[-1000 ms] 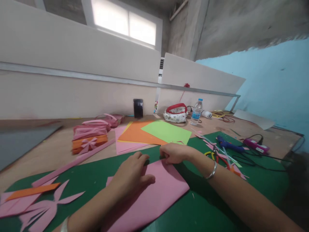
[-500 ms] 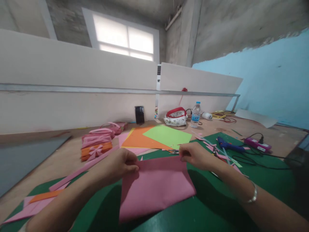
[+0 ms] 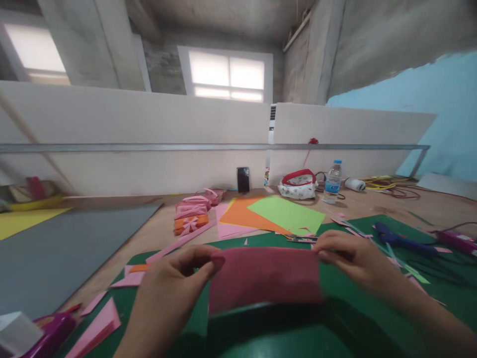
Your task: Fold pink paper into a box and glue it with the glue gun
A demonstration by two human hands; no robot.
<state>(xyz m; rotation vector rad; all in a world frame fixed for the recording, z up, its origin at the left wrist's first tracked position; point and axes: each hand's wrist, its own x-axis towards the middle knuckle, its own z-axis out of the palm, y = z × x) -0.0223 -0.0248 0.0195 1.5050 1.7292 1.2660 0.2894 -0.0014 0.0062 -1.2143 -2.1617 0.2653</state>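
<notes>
I hold a folded pink paper sheet [image 3: 264, 276] up off the green cutting mat [image 3: 335, 328], nearly upright in front of me. My left hand [image 3: 175, 283] pinches its upper left corner between thumb and fingers. My right hand [image 3: 350, 258] grips its upper right corner with the fingers closed over the edge. The sheet's lower edge hangs just above the mat.
Orange [image 3: 242, 214] and light green [image 3: 286, 214] sheets lie beyond the mat, with a stack of pink and orange bows [image 3: 192, 216] to their left. A blue glue gun [image 3: 398, 237], scissors [image 3: 300, 238], a water bottle [image 3: 331, 183], a pouch [image 3: 298, 185], a phone [image 3: 243, 179] and a grey board [image 3: 55, 253] are around.
The pink sheet went from lying flat under my hands to lifted upright by its top corners. My view has swung left, showing more of the grey board.
</notes>
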